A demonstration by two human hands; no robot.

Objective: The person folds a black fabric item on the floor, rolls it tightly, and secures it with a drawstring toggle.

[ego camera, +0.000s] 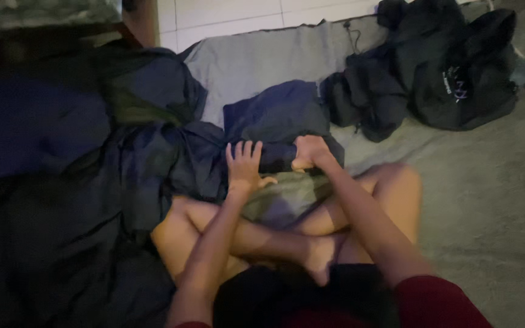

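Navy fabric is filling the middle of the dim scene: a dark blue garment (pixel 277 118) is lying on the grey bedsheet (pixel 487 200) just in front of the person's crossed bare legs (pixel 287 234), its near edge being worked by both hands. The left hand (pixel 243 165) is resting flat on the cloth with its fingers (pixel 245 150) spread and pointing away from the body, pressing rather than gripping, thumb sticking out to the side. The right hand (pixel 310 152) is curling into a fist over the fold of the same garment, pinching a bunched bit of the dark blue cloth between thumb and fingers. Beneath the hands, a greyish-green piece of cloth (pixel 287 200) is draping over the person's lap and shins, touching the navy piece; whether it is part of the same garment is hard to tell in this light. To the left, a big heap of dark blue and greenish bedding (pixel 92 182) is sprawling across the sheet, its edge reaching the left hand's side. Farther off, toward the upper right, a black jacket (pixel 439 67) is lying crumpled, well apart from the hands. A white tiled floor (pixel 238 18) is showing beyond the top edge of the sheet. Dark red sleeves (pixel 439 300) are covering the person's upper arms.
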